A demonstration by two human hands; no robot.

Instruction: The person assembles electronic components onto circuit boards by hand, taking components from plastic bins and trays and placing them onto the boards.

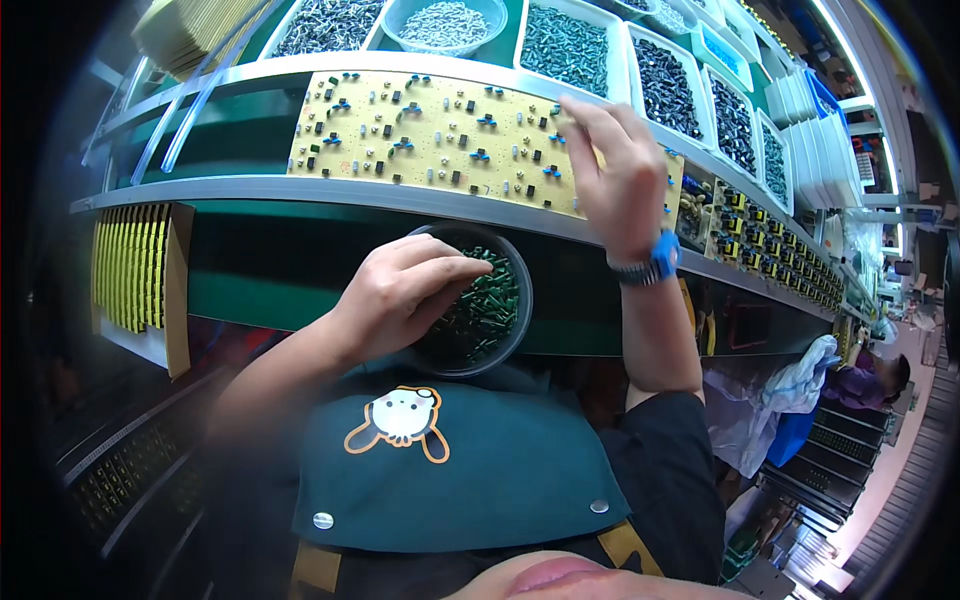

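A round dark bowl (pixel 522 325) holds many small green cylindrical parts (pixel 490 305) that look like capacitors. My left hand (pixel 405 285) is over the bowl's left side, its thumb and fingers drawn together; whatever is between the tips is too small to make out. Behind the bowl, a yellow circuit board panel (pixel 430 150) lies on a metal-edged rack, dotted with black, blue and white components. My right hand (pixel 620 175), with a blue watch on its wrist, reaches over the panel's right part. Its thumb and index finger are bent close together at the board, and their grip hides any part held.
Trays of components (pixel 570 55) and a round tub of pale parts (pixel 440 25) line the back. At right, more boards with yellow-and-black parts (pixel 770 235) run along the rack. A cardboard box (pixel 180 290) with yellow strips stands at left. A person (pixel 875 380) is far right.
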